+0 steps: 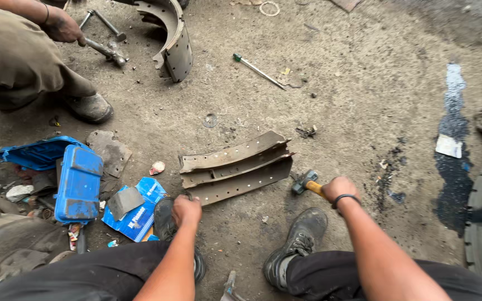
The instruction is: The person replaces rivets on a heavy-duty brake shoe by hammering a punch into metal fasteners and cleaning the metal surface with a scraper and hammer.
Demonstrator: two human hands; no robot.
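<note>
head view:
right hand (338, 189): lower centre-right, fist clamped on hammer (306, 182) handle
left hand (187, 210): lower centre, fingers curled together; whether it holds anything, can't tell
brake shoe (235, 166): frame centre, on ground, hammer head just right of it
other person's hand (62, 27): upper left, gripping metal tool (104, 51)

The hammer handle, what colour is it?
Yellow-orange. The hammer is held in the right hand, seen best in the head view.

brake shoe (235, 166): old metal, rusty brown, dull, rough
hammer (307, 183): dark metal head, yellow handle that looks like wood
blue box (78, 184): plastic, a bit shiny, dirty
screwdriver (258, 70): shiny metal rod, green plastic grip
ground (364, 83): grey dirt, rough and dusty
boots (299, 239): black, scuffed, dull
</note>
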